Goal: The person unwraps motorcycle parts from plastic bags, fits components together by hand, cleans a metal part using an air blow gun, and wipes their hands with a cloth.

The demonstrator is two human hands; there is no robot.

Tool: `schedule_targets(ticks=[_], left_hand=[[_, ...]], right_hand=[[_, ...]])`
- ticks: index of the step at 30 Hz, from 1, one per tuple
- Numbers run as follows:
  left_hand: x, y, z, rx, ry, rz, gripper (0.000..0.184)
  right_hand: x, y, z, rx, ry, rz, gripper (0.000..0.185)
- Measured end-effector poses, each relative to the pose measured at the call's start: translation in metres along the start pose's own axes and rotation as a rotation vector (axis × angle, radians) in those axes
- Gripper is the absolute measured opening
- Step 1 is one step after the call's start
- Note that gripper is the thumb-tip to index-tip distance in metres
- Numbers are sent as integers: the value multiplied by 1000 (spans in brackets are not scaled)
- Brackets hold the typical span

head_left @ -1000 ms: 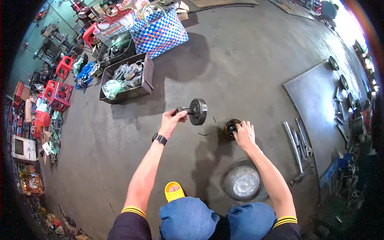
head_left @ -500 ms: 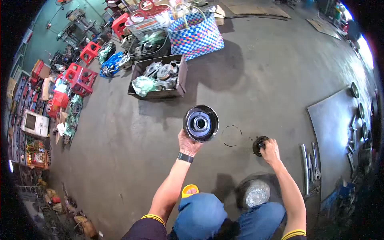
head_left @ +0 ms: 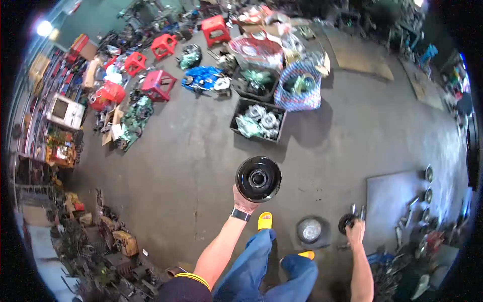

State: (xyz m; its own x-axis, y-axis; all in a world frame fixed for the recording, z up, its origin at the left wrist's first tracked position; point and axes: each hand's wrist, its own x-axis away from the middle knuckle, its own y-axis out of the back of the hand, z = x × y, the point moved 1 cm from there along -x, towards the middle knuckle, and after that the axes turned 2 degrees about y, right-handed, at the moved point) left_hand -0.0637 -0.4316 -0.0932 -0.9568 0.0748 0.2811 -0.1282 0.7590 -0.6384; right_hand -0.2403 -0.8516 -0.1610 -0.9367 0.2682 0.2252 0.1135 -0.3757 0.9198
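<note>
My left hand [head_left: 245, 203] is closed around the lower edge of a round black metal drum [head_left: 271, 182]. Its open side, with a ringed hub in the middle, faces up toward me. Over at the right, my right hand [head_left: 355, 232] grips a smaller dark round metal part [head_left: 345, 221]; its fingertips are partly hidden by the part. Between the two hands, close to my feet, a round dark basin [head_left: 301, 232] with a shiny silvery middle rests on the floor.
A flat metal sheet [head_left: 385, 194] with hand tools and round parts lies at right. Ahead stand a crate of metal parts [head_left: 256, 135], a woven checkered basket [head_left: 308, 103] and red stools [head_left: 159, 84]. Machine parts [head_left: 121, 261] are heaped at lower left.
My right hand has moved right and lifted the dark round part from the floor. My left hand still holds the drum. The view has pulled back, and my legs are straighter.
</note>
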Motion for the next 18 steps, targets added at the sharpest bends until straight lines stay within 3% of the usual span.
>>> schedule_targets(ticks=[2,4,5,8,9,10,11,12,13,14,18], left_hand=[[18,-26,-59,-676,-237,-35,37],[40,-52,-115,646,48,123,34],[48,-51,-132,589,25,-36,32],[84,-42,-182,579,76,-144,30],[82,-1,-170,802,32,83,23],[98,-9,-191,823,-44,98,23],[121,-20,-211,638,-59,-99,18],[143,-26,-227,457,-63,-305,14],[161,-16,-233,422,-96,-336,11],[180,-4,-236,437,-137,-337,11],[250,60,-241,354,-360,-728,10]], right_hand=[[23,47,24,15,-15,-5,28],[39,89,47,-13,-21,-11,27],[46,107,58,-14,20,-64,24],[62,145,80,-26,5,-121,19],[59,128,53,-67,59,-138,20],[62,135,57,-115,93,-199,21],[62,131,52,-45,204,-364,20],[65,144,56,-132,150,-232,23],[69,151,67,-168,114,-231,26],[101,201,114,-24,85,-94,40],[123,191,101,-72,85,-176,38]])
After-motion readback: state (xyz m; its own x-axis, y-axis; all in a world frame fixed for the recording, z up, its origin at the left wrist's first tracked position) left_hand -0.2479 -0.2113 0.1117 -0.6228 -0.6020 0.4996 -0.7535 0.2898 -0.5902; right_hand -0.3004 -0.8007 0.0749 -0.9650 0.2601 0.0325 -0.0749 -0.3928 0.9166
